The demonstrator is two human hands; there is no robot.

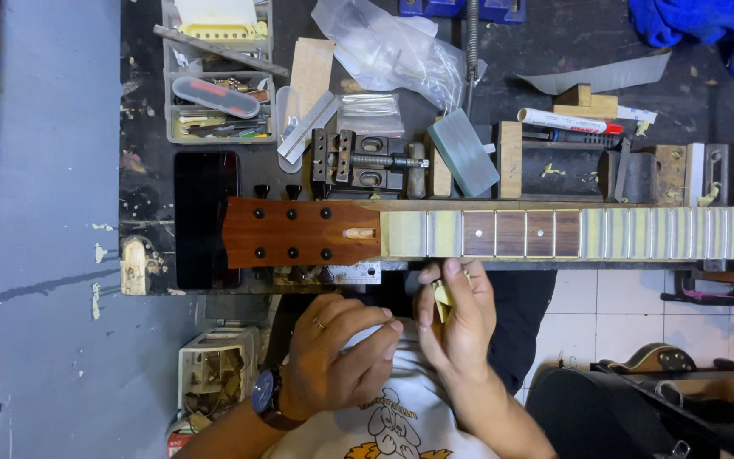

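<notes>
A guitar neck lies across the dark workbench [142, 102], its reddish-brown headstock [290, 231] to the left. The fretboard [520, 234] shows dark wood in the middle, while pale tape [681, 234] covers the stretches either side. My right hand [460, 327] is just below the neck near the first frets and pinches a small yellowish piece [443, 297] between thumb and fingers. My left hand [337, 353], with a ring and a wristwatch, is curled next to it over my white shirt. Whether it holds anything is unclear.
Behind the neck stand a small black vise [358, 161], a grey-green block [465, 153], wooden blocks and a red-capped marker [567, 121]. A plastic parts box [214, 93], a black phone [206, 217], clear bags [392, 51] and a blue cloth [698, 21] lie around.
</notes>
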